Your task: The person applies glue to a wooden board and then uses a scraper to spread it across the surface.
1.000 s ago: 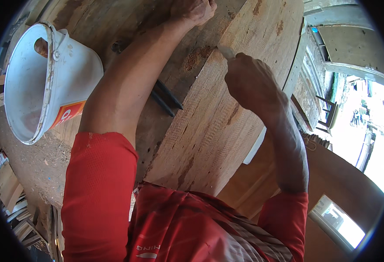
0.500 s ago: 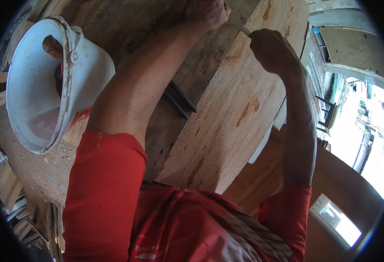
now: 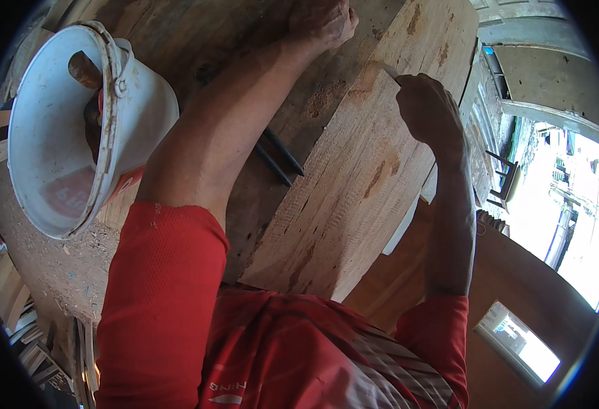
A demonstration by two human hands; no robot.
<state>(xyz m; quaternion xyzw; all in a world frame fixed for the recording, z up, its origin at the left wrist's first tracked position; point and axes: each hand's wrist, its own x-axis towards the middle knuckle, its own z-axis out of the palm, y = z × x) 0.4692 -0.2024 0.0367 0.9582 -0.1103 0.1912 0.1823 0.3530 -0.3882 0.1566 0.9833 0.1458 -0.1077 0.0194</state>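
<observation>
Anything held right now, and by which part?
Right hand: thin-bladed scraper, gripped at its rear end inside the fist, blade tip exposed. Left hand: cannot tell.

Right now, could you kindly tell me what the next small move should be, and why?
Perhaps draw the thin tool in the right hand lightly across the brownish patch, since its tip is close to that mark on the wooden board and the left hand is clear of it.
</observation>
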